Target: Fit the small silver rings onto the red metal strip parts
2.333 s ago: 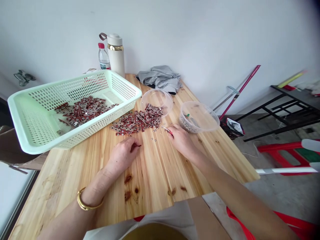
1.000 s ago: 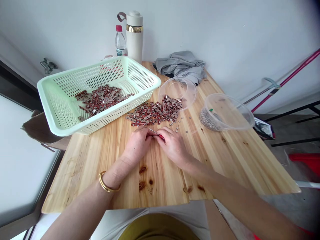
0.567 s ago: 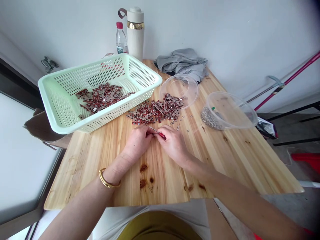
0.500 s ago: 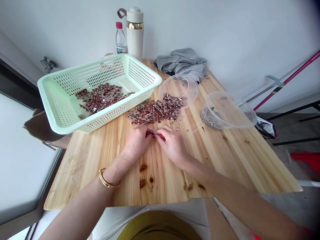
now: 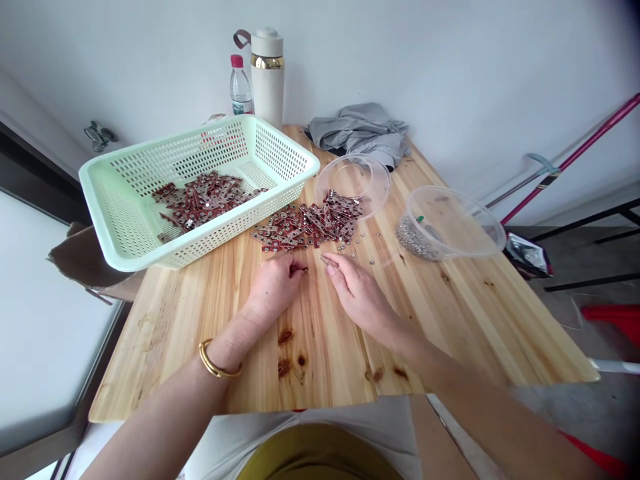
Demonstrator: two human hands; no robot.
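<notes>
My left hand (image 5: 274, 285) rests on the table with thumb and fingers pinched on a small dark piece (image 5: 300, 269), most of it hidden. Across a short gap, my right hand (image 5: 359, 288) pinches a thin metallic piece (image 5: 326, 260); only its end shows at the fingertips, too small to make out its kind. Just beyond both hands lies a pile of reddish-brown strips with metal dots (image 5: 295, 227). Several small silvery round pieces (image 5: 372, 262) are scattered to the right of the pile.
A pale green perforated basket (image 5: 200, 248) holds more strips. To the right, a clear tub (image 5: 470, 223) contains many small metal pieces. Behind the pile are a clear round lid (image 5: 377, 180), a grey cloth (image 5: 360, 130), a white flask (image 5: 267, 87) and a bottle (image 5: 241, 87).
My right hand has moved slightly right, away from my left hand. The thin silvery and red item that spanned both hands no longer bridges them. The left hand has barely moved.
</notes>
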